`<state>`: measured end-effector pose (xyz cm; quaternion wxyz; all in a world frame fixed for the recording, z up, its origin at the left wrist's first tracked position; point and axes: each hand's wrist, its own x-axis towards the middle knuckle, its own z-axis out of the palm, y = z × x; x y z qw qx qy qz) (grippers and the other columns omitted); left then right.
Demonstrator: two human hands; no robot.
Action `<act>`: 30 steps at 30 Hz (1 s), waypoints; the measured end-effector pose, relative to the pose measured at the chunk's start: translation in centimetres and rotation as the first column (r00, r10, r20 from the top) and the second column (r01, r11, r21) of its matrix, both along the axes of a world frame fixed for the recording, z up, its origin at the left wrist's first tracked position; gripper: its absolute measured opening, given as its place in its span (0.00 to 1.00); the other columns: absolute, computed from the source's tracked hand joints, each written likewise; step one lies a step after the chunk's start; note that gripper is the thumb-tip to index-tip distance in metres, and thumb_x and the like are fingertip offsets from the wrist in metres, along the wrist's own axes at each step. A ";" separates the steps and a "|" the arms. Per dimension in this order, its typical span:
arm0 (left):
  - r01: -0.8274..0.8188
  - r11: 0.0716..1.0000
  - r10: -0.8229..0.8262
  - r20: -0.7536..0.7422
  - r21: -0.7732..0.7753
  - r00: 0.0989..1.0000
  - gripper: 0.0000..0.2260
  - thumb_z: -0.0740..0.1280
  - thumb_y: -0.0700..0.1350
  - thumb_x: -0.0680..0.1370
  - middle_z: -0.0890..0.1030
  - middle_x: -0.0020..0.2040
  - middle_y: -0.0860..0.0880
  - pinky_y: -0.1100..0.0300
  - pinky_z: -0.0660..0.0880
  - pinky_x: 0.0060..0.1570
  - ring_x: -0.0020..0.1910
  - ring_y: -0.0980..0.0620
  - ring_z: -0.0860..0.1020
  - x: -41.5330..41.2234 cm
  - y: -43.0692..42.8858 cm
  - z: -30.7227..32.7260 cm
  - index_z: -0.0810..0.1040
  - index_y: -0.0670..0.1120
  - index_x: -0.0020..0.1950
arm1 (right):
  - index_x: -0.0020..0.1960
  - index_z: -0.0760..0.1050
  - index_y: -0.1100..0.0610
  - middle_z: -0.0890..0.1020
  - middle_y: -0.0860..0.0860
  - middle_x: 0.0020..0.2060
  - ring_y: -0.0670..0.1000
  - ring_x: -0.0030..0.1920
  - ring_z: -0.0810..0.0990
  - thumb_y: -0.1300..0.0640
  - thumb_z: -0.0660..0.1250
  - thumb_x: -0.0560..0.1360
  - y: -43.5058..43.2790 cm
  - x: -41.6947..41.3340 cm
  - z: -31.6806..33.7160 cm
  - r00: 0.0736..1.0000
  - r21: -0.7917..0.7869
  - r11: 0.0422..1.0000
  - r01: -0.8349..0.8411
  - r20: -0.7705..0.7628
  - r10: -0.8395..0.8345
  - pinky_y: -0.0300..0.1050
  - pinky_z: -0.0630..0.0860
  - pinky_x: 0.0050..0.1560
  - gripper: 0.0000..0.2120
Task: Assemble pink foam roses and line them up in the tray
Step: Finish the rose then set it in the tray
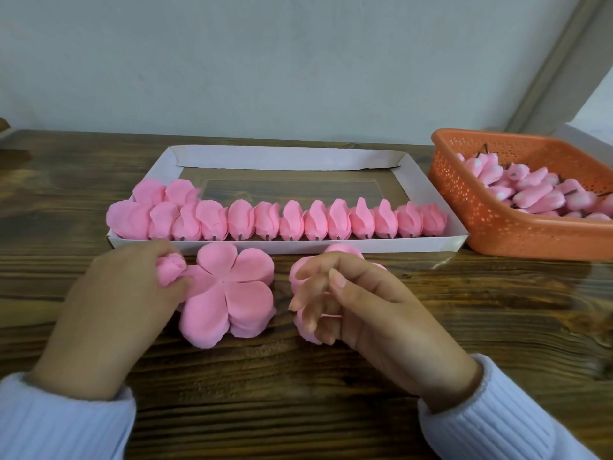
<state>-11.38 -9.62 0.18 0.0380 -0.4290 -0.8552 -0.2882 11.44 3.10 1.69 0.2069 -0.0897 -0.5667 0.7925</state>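
Pink bud clamped in the left hand, lower left, beside a petal stack. Right hand curls over a second stack; grip unclear.

You have one tray and one basket. The tray's front row holds about thirteen roses, with two more behind its left end, where overlap blurs the count. Two stacks of petals lie on the table. One bud sits in your left hand. The basket holds a heap of buds, too piled to count.
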 end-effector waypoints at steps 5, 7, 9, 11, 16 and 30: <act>-0.009 1.000 0.009 -0.070 0.007 0.998 0.18 0.75 0.46 0.69 0.71 0.27 0.54 0.57 0.65 0.31 0.29 0.48 0.71 0.6 0.2 0.1 0.67 0.54 0.29 | 0.53 0.77 0.58 0.81 0.56 0.41 0.49 0.37 0.77 0.55 0.60 0.76 0.0 0.0 0.1 1.000 0.010 1.000 -0.008 0.007 0.008 0.40 0.68 0.35 0.10; -0.018 1.000 0.018 -0.079 0.003 0.997 0.17 0.76 0.45 0.69 0.72 0.29 0.55 0.57 0.66 0.31 0.30 0.49 0.71 0.5 0.1 0.0 0.68 0.55 0.31 | 0.52 0.77 0.58 0.81 0.55 0.41 0.49 0.37 0.77 0.55 0.61 0.76 0.0 0.0 0.1 1.000 0.012 1.000 -0.010 0.007 0.010 0.40 0.69 0.35 0.10; -0.005 1.000 0.006 -0.064 0.017 0.998 0.14 0.74 0.49 0.68 0.73 0.29 0.55 0.57 0.66 0.30 0.30 0.51 0.71 0.4 0.1 0.0 0.68 0.55 0.31 | 0.52 0.77 0.57 0.81 0.55 0.41 0.49 0.37 0.77 0.54 0.61 0.75 0.1 0.1 0.1 1.000 0.014 1.000 -0.015 0.006 0.014 0.41 0.68 0.36 0.10; 0.011 1.000 -0.009 -0.067 0.030 0.998 0.10 0.68 0.52 0.65 0.72 0.27 0.55 0.58 0.64 0.29 0.28 0.53 0.70 0.2 0.0 0.1 0.68 0.54 0.30 | 0.52 0.77 0.57 0.81 0.55 0.41 0.49 0.37 0.77 0.54 0.62 0.75 0.1 0.1 0.1 1.000 0.013 1.000 -0.018 0.002 0.018 0.41 0.69 0.36 0.10; 0.029 0.999 -0.027 -0.076 0.026 0.997 0.01 0.64 0.51 0.67 0.76 0.30 0.54 0.49 0.75 0.34 0.31 0.47 0.75 -0.2 -0.4 -0.2 0.73 0.55 0.37 | 0.52 0.78 0.56 0.81 0.55 0.41 0.49 0.37 0.77 0.55 0.61 0.76 0.1 0.1 0.1 1.000 0.010 1.000 -0.019 -0.001 0.019 0.40 0.69 0.36 0.09; 0.043 0.998 -0.039 -0.076 0.047 0.996 0.12 0.61 0.48 0.70 0.80 0.38 0.46 0.53 0.73 0.40 0.36 0.44 0.76 1.5 0.2 1.0 0.81 0.45 0.46 | 0.51 0.78 0.55 0.81 0.54 0.40 0.49 0.36 0.77 0.57 0.59 0.76 -0.1 0.1 0.2 1.000 0.037 0.999 -0.015 0.018 0.014 0.40 0.69 0.36 0.10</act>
